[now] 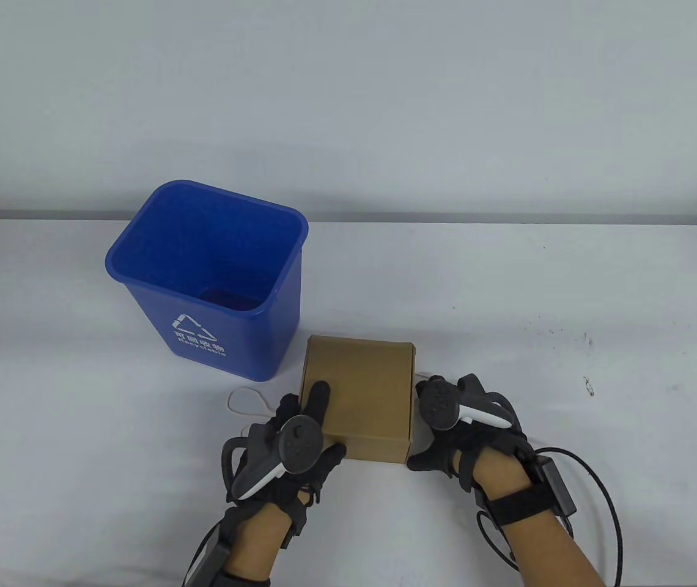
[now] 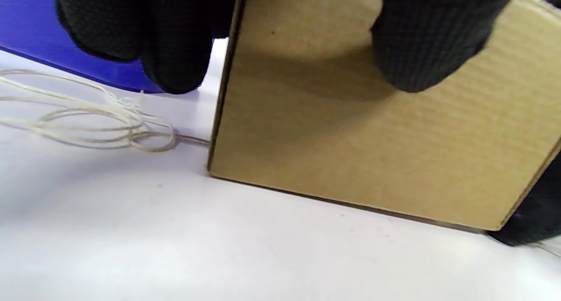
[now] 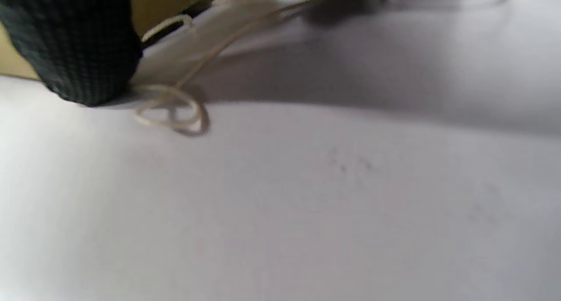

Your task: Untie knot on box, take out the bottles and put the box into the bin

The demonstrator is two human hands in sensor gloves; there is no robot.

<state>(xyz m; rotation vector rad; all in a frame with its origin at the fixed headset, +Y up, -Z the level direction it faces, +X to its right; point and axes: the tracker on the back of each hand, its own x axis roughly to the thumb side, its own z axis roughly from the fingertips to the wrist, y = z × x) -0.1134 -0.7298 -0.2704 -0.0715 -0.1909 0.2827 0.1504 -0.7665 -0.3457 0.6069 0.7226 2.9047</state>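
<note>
A closed brown cardboard box [image 1: 367,391] [image 2: 350,152] sits on the white table, in front of and to the right of the blue bin [image 1: 244,348]. My left hand [image 1: 327,428] grips the box's front left corner: one finger lies on the lid, the thumb [image 2: 420,51] presses the front face, and other fingers [image 2: 175,51] hang down the left side. At the box's right side is my right hand [image 1: 419,428], thumb at the front right corner and one fingertip [image 3: 83,51] down on the table. Loose pale string [image 1: 247,400] [image 2: 109,130] [image 3: 175,112] trails from under the box on both sides. No bottles show.
The bin [image 2: 26,25] stands upright and open, close behind the box's left corner, with a recycling mark on its front. Cables run from my right wrist [image 1: 599,489] over the table. The table's far edge meets a pale wall.
</note>
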